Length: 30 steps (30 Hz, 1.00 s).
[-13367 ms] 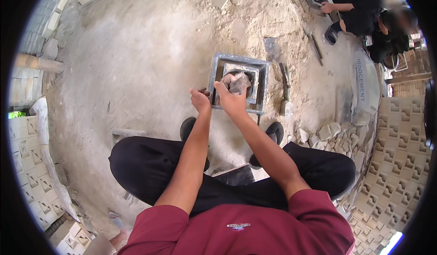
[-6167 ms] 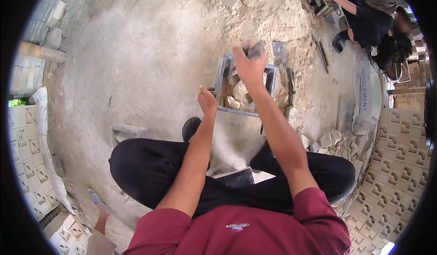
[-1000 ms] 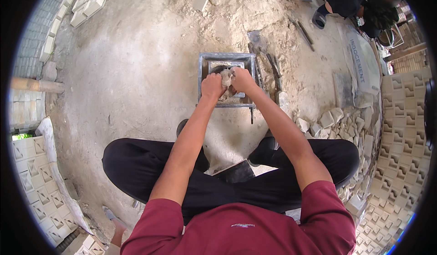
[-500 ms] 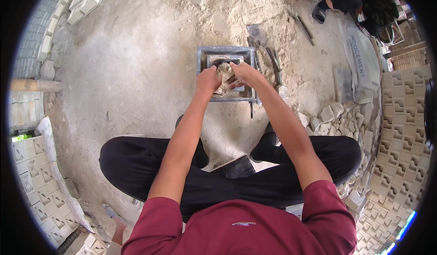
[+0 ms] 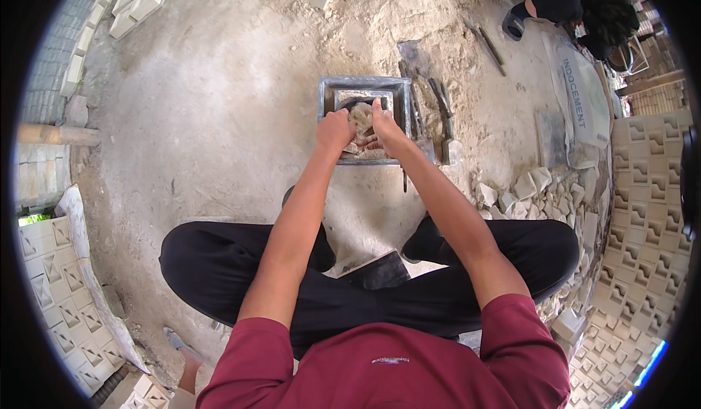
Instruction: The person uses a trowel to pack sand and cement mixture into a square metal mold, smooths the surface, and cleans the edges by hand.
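Observation:
A square grey mould frame [image 5: 365, 82] lies on the ground in front of me, with a smaller light-edged form [image 5: 389, 101] inside it. Within that, a sandy, dark-edged lump [image 5: 361, 116] shows between my hands. My left hand [image 5: 336, 130] is closed at the lump's left side, its fingertips hidden. On the opposite side, my right hand [image 5: 385, 128] is curled with the thumb pointing up and the fingers low by the lump. What exactly the fingers grip is covered by the hands and the sandy material.
Loose sandy powder [image 5: 394, 15] is heaped beyond the mould, and dark tools [image 5: 440, 97] lie at its right. Broken pale chunks [image 5: 537, 186] are piled on the right, beside stacked patterned blocks [image 5: 646, 183]. A co-worker [image 5: 555, 0] crouches at the far right.
My right hand has shifted slightly left and turned, its thumb now upright and more of the lump showing. The left hand stays nearly in place.

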### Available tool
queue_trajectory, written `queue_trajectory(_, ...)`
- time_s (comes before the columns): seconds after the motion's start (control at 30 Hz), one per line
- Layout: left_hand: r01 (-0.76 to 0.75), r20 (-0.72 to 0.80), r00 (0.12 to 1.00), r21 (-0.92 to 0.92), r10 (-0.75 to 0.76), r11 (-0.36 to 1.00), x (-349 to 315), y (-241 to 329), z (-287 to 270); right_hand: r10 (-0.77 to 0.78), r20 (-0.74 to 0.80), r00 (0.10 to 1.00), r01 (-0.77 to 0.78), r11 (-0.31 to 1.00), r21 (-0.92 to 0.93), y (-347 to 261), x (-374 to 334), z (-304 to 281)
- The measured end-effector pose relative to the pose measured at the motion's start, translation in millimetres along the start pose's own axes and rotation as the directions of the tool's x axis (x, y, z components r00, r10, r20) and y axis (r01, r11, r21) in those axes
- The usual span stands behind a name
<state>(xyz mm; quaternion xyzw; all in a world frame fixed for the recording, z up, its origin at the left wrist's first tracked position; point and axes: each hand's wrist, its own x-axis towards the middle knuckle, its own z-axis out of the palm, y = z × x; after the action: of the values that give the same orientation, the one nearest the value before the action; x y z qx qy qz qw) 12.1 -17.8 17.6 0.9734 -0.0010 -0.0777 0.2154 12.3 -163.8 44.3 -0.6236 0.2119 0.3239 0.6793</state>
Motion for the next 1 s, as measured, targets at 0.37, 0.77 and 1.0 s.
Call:
queue_trajectory(0.37,-0.094,0.086,0.989,-0.247,0.118,0.964,-0.5,-18.2,-26.3,-0.005,0.038,0.999,0.012,0.979,-0.202,-3.5,-8.9,-9.8)
queue_trajectory(0.77,-0.248,0.335,0.920,0.090,0.205,0.965,-27.6,-16.3,-49.3,-0.474,0.566,0.674,0.631,-0.028,-0.775,21.4,-12.9,0.8)
queue_trajectory(1.0,-0.391,0.309,0.885,0.089,0.348,0.916,-18.5,-31.2,-37.7,-0.644,0.474,0.601,0.532,-0.121,-0.838,34.2,0.0,0.3)
